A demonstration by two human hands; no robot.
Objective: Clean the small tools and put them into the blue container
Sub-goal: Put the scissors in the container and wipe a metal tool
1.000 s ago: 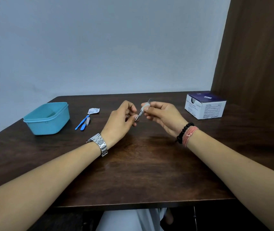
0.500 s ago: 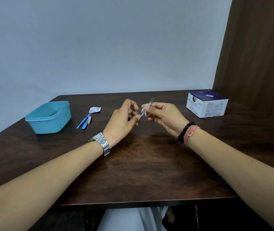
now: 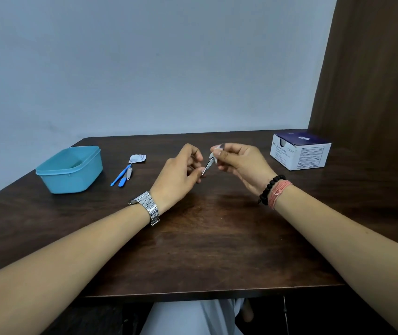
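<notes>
Both arms reach out over the table (image 3: pixel 205 238) and the two hands meet above its middle. The left hand (image 3: pixel 181 172) has curled fingers and pinches the low end of a thin metal tool (image 3: pixel 208 163). The right hand (image 3: pixel 239 163) pinches its top end, palm turned left.

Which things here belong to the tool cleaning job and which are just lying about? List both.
Belong to the job:
- metal tweezers, held by left hand and right hand
- white wipe on the tweezers
- blue container
- blue tools on the table

Lying about:
- torn packet
- cardboard box
- table
</notes>
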